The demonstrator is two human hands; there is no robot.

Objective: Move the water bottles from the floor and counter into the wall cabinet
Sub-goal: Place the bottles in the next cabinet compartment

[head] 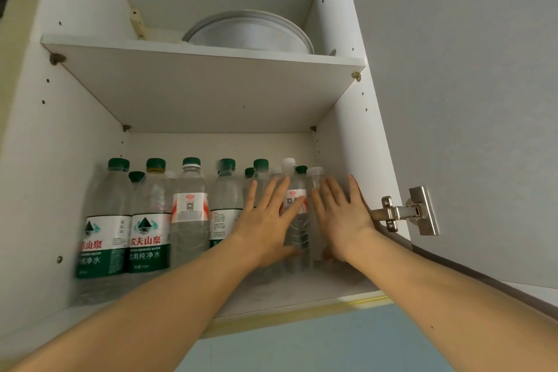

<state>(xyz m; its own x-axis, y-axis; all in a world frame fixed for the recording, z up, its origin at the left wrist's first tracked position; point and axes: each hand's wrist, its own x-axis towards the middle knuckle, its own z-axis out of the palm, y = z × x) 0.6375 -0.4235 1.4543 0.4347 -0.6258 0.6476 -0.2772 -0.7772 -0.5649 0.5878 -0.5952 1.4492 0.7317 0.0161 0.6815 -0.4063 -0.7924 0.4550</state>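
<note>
Wall cabinet, white, seen from below with its door swung open at 3 o'clock; two steel hinges join door and side wall, one at 1 o'clock and one at 3 o'clock. A shelf divides the interior. On the upper level, at 12 o'clock, lies a stack of round white pans or plates, which of the two cannot be told.

The lower level holds the bottles, upright in at least two rows across its width. Those at 9 o'clock have green caps and green-and-white labels; one bottle nearer the centre has a green cap and a white-and-red label. At 3 o'clock of the row stand a white-capped bottle and a clear-capped bottle, just beside each other.

Both forearms rise from 6 o'clock into the lower level. The left hand is spread wide, fingers straight, palm flat against the white-capped bottle and its neighbours. The right hand is likewise wide, fingers straight, flat beside the clear-capped bottle near the cabinet's side wall. Neither hand curls round anything. Pale blue wall tiles show below the cabinet.
</note>
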